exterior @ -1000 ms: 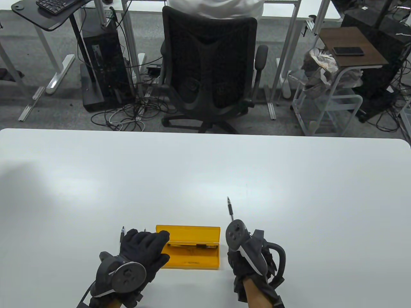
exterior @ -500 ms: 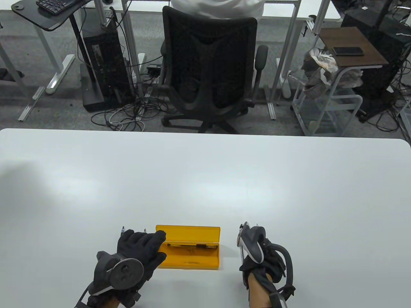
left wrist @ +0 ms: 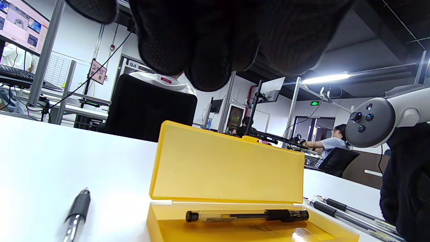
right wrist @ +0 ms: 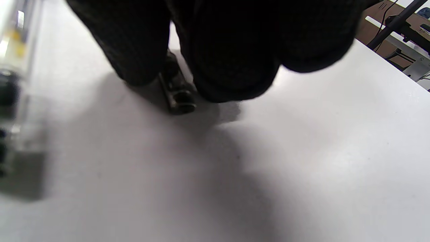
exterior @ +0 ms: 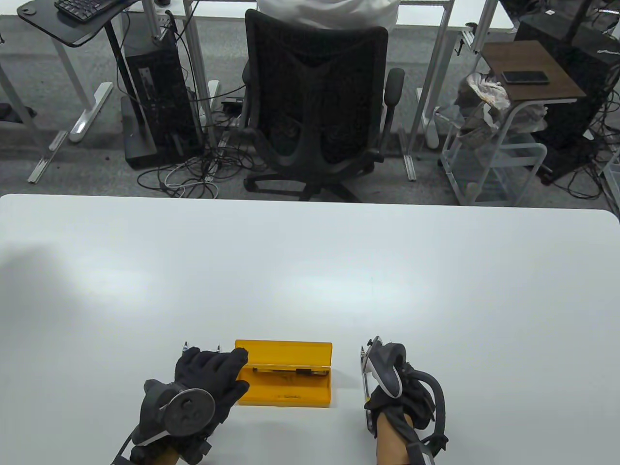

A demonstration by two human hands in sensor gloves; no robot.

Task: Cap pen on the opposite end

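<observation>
My right hand (exterior: 411,395) rests on the table right of the yellow case. In the right wrist view its fingertips (right wrist: 231,60) pinch a short dark tube, seemingly a pen cap (right wrist: 178,97), against the table. A clear pen (exterior: 364,382) lies along the hand's left side, blurred in the right wrist view (right wrist: 13,84). The left wrist view shows two pens (left wrist: 339,205) lying there. My left hand (exterior: 213,368) lies flat with its fingers spread, holding nothing, touching the case's left end. Its fingers (left wrist: 208,50) hang above the case.
The open yellow case (exterior: 283,349) holds one capped pen (exterior: 286,370), also seen in the left wrist view (left wrist: 247,215). Two pen tips (exterior: 185,346) poke out beyond my left hand; one pen (left wrist: 78,210) shows left of the case. An office chair (exterior: 315,97) stands behind the table.
My right hand turned over and pulled back toward me, bringing down the pen that pointed away over the table; it now lies beside the hand. My left hand barely moved.
</observation>
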